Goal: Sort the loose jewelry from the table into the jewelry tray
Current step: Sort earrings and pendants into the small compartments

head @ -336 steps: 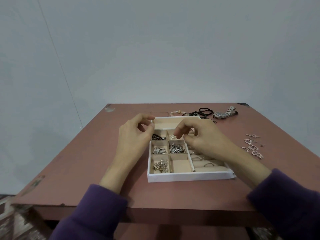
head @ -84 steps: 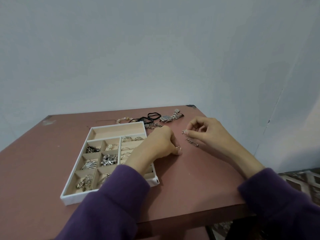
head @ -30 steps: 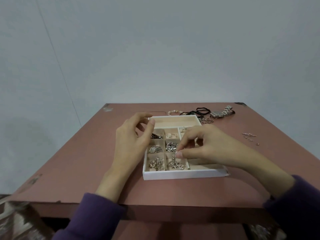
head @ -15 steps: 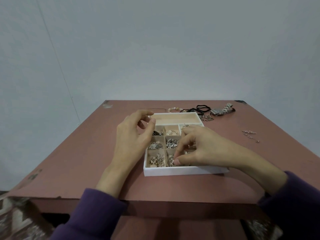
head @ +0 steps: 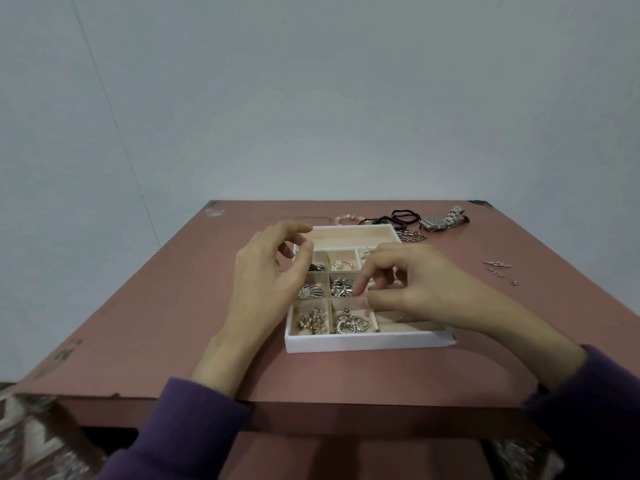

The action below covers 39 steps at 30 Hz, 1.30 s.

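Because the reddish-brown table (head: 173, 306) has loose pieces lying on it outside the box, we judge the sorting to be partway through, at the step of setting a piece into the white jewelry tray (head: 363, 341), which lies directly beneath our fingertips. Our left hand (head: 266, 278) hovers over the tray's left edge, its fingers loosely curled around nothing we can see. Our right hand (head: 415, 289) hangs above the tray's right half, fingers bent, with thumb and forefinger drawn close together. Whether they pinch a small piece or have nothing between them, we cannot tell.

Beyond all the fingers, past the tray's far rim, lie a steel wristwatch (head: 441, 221), black cord bands (head: 403, 216), a chain-link bracelet (head: 412, 235) and a beaded bracelet (head: 348, 218). Just below the right thumb and forefinger, a heap of rhinestone pieces (head: 349, 322) fills the near middle compartment. Well to the right of the right fingers sit a few tiny silver pieces (head: 498, 270).

As we judge it, the next move calls for a reach out to those small pieces and a fine fingertip pinch, since they lie flat on the tabletop
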Available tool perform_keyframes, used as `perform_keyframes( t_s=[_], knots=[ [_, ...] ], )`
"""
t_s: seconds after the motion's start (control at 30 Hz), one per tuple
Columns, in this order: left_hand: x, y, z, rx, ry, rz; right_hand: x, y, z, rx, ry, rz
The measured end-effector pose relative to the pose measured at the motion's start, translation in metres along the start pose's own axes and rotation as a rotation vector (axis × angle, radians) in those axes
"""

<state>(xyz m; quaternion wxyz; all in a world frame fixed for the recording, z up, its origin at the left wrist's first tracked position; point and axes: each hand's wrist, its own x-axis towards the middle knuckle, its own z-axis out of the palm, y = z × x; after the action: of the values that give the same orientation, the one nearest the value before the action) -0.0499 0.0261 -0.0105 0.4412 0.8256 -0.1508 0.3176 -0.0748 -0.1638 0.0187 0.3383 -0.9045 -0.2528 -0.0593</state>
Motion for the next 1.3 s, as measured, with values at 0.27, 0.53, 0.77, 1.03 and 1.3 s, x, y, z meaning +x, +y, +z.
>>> perform_keyframes(
  t_s=[0.27,0.53,0.77,1.03,1.3],
  knots=[
    [0.010,0.050,0.014,-0.014,-0.211,0.044,-0.033,0.048,-0.045,0.032,0.204,0.159],
    [0.024,0.104,0.093,0.073,-0.546,0.136,-0.054,0.124,-0.093,-0.022,0.520,0.474],
    [0.020,0.113,0.150,0.149,-0.598,0.083,-0.059,0.129,-0.089,-0.095,0.364,0.465],
    [0.016,0.105,0.162,0.127,-0.471,0.076,-0.054,0.137,-0.087,-0.316,0.288,0.404],
    [0.017,0.106,0.159,0.088,-0.444,0.045,-0.057,0.138,-0.082,-0.418,0.247,0.318]
  ],
)
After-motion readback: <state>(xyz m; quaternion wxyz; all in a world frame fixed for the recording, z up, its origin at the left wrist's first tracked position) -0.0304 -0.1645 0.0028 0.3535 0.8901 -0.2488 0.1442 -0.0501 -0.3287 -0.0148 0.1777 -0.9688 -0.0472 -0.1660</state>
